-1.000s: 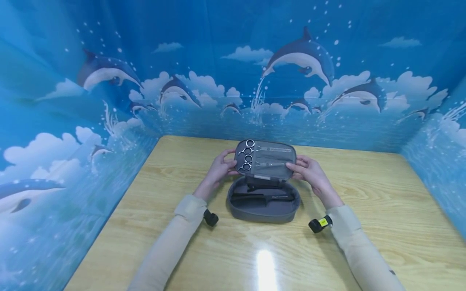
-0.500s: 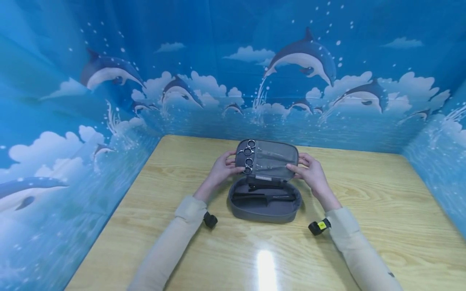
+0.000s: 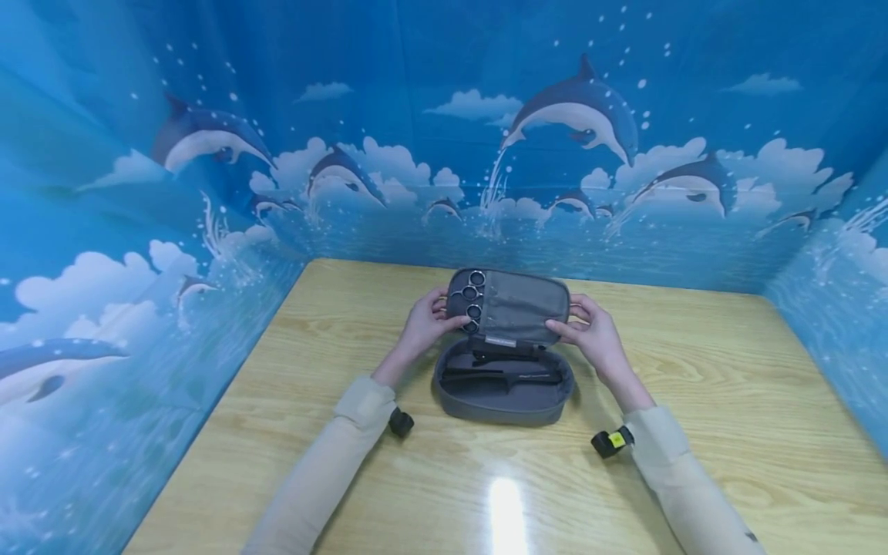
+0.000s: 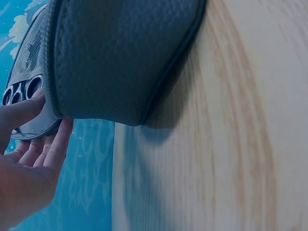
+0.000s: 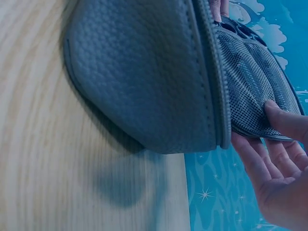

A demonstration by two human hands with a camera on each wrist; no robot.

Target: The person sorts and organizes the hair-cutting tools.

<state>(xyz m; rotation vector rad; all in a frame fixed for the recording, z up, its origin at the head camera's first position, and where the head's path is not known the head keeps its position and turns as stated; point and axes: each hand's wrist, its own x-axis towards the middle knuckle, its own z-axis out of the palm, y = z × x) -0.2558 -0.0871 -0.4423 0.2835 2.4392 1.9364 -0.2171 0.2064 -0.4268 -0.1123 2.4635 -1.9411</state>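
A grey zip case (image 3: 499,408) stands unzipped on the table with its lid (image 3: 527,297) raised at the back. Mesh pockets inside the lid hold two pairs of scissors (image 3: 472,293), their ring handles sticking out at the left. My left hand (image 3: 423,320) grips the lid's left edge, thumb in front by the lower rings and fingers behind. At the opposite edge my right hand (image 3: 593,331) pinches the lid, its thumb (image 5: 284,118) on the mesh. Inside the base lies a black comb-like tool (image 3: 534,378), with another dark item (image 3: 486,356) behind it, partly hidden.
The case rests on a light wooden table (image 3: 347,478). Blue curtains with dolphins (image 3: 576,116) hang behind and at both sides. A black camera is strapped at each wrist.
My left thumb has shifted right and slightly down onto the lower scissor rings. The scissor blades show less through the mesh as the lid's tilt changes slightly. My right hand stays nearly still.
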